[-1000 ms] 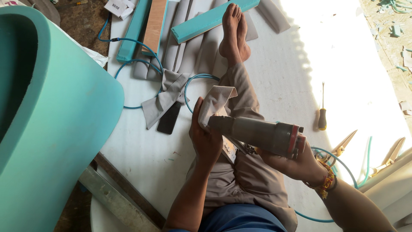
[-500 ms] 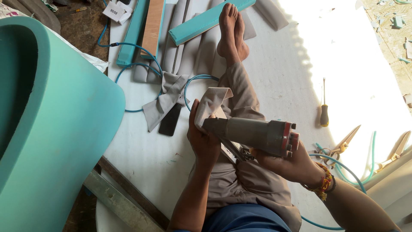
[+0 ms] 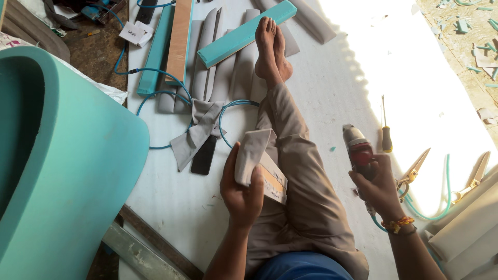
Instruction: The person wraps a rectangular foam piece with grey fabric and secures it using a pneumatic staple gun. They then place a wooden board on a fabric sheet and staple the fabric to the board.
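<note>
1 fabric-wrapped wooden block [image 3: 258, 162] sits in the left hand [image 3: 241, 193], fingers clasped round it, over the person's thigh. The right hand [image 3: 380, 187] is closed around 1 red-and-grey air stapler [image 3: 359, 150], held apart to the right with its teal hose [image 3: 438, 199] trailing off. On the white sheet [image 3: 332, 98] beyond lie 1 screwdriver [image 3: 386, 136] and 2 pairs of scissors [image 3: 415, 168], [image 3: 474, 179]. Left of the leg are 1 phone [image 3: 203, 155], 1 grey cloth scrap [image 3: 197, 130] and 1 big teal foam form [image 3: 67, 166]. 1 teal foam bar [image 3: 244, 35] lies beside the bare foot [image 3: 272, 52].

open sheet [image 3: 332, 109] between leg [image 3: 295, 155] and screwdriver [image 3: 386, 136], scissors [image 3: 412, 171] crowding right
</note>
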